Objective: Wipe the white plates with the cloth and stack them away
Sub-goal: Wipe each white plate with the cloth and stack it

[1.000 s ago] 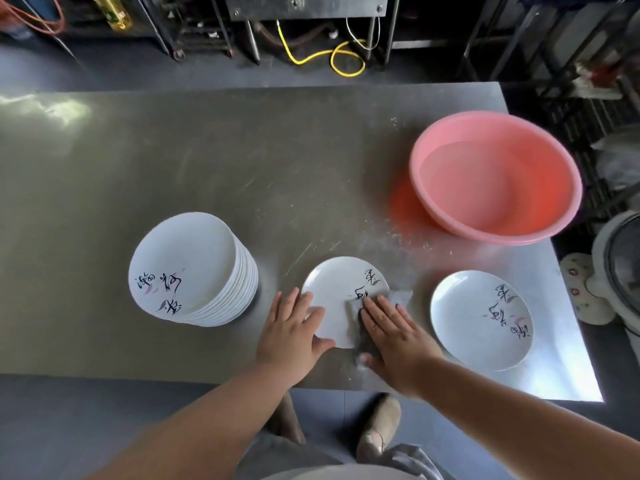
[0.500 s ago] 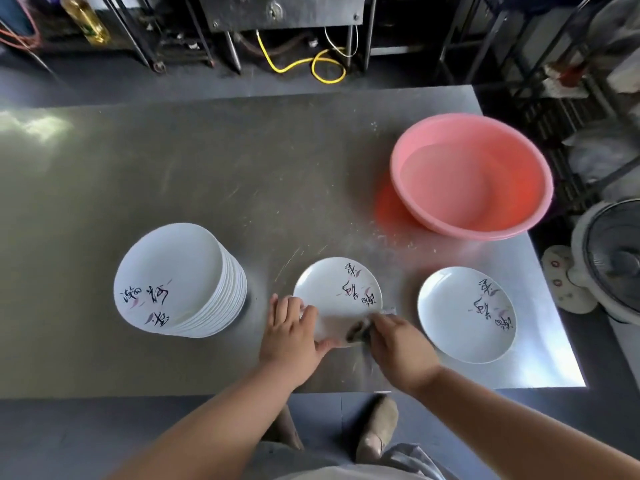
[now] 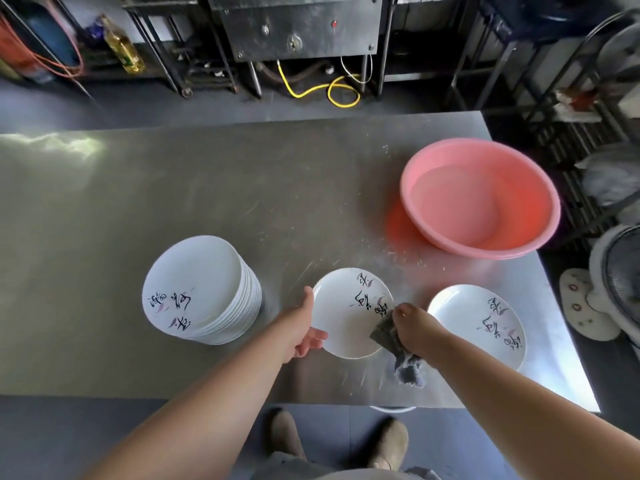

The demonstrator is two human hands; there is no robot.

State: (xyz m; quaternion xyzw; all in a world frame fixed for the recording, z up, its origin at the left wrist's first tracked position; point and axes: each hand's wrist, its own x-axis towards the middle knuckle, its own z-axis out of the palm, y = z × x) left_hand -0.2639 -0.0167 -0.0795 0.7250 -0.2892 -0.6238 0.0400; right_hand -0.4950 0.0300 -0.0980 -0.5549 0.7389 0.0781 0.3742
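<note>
Wipe looks finished: your left hand (image 3: pixel 305 328) grips the plate (image 3: pixel 346 317) rim, right hand (image 3: pixel 414 327) clutches the cloth (image 3: pixel 387 336); next, lift plate onto stack (image 3: pixel 197 285) near the table (image 3: pixel 242 202) front edge.

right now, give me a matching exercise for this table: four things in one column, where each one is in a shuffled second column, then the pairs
Things
1. stack of plates
2. pink basin
3. cloth
4. middle plate

Places
a. gripped at its left rim by the left hand
b. far right part of the table
c. on the table, left of both hands
d. bunched in the right hand

Pairs: 1-c, 2-b, 3-d, 4-a
</note>
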